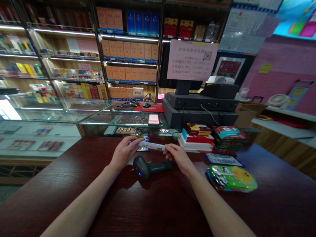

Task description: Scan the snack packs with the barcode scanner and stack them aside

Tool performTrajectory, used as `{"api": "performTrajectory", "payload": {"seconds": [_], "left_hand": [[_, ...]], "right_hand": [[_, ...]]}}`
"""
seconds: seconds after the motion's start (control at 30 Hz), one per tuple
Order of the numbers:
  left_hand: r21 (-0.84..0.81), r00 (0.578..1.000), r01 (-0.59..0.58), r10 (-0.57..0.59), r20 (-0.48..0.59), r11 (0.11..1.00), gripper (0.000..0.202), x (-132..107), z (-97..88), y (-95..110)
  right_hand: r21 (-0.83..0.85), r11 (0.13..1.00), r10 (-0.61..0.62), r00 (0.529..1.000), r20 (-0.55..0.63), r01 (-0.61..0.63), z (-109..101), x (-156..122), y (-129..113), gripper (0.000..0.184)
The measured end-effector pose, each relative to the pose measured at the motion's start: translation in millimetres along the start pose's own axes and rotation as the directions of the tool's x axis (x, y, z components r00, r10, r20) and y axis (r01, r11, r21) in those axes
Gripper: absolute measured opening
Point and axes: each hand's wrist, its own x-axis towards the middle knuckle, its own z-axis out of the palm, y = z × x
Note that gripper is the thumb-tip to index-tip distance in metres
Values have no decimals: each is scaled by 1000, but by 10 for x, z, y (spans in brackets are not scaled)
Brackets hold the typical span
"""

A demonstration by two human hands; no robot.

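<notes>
A narrow white packet (154,146) with a barcode is held level above the dark wooden counter (138,210). My right hand (179,158) pinches its right end between thumb and fingers. At the other end, the fingers of my left hand (124,152) close on the packet; their tips partly cover it. Behind the left fingers lies a purple and silver wrapper (143,149), partly hidden. Just below both hands, a dark grey barcode scanner (150,167) rests on its side on the counter, with a small blue light on its head.
Stacked boxes and packets (196,138) stand to the right, beside dark red packs (229,136). Nearer lie a blue-white packet (224,160) and a green animal-print pack (233,177). Behind are a glass display case (98,115), a register (199,108) with a paper sign (192,61), and shelves.
</notes>
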Motion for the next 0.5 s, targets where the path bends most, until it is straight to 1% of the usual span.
{"api": "performTrajectory", "payload": {"seconds": [0.13, 0.3, 0.4, 0.5], "left_hand": [[-27, 999, 22, -22, 33, 999, 35, -14, 24, -17], [-109, 988, 126, -114, 105, 986, 38, -29, 34, -34], [-122, 966, 199, -174, 189, 972, 37, -34, 37, -43], [-141, 932, 286, -241, 269, 948, 35, -30, 45, -49]], "right_hand": [[28, 1000, -2, 1000, -15, 2, 0, 8, 11, 34], [87, 996, 12, 999, -44, -8, -4, 11, 11, 34], [112, 994, 13, 998, -55, -7, -12, 13, 15, 35], [114, 993, -1, 998, -61, 8, -22, 20, 26, 35]]}}
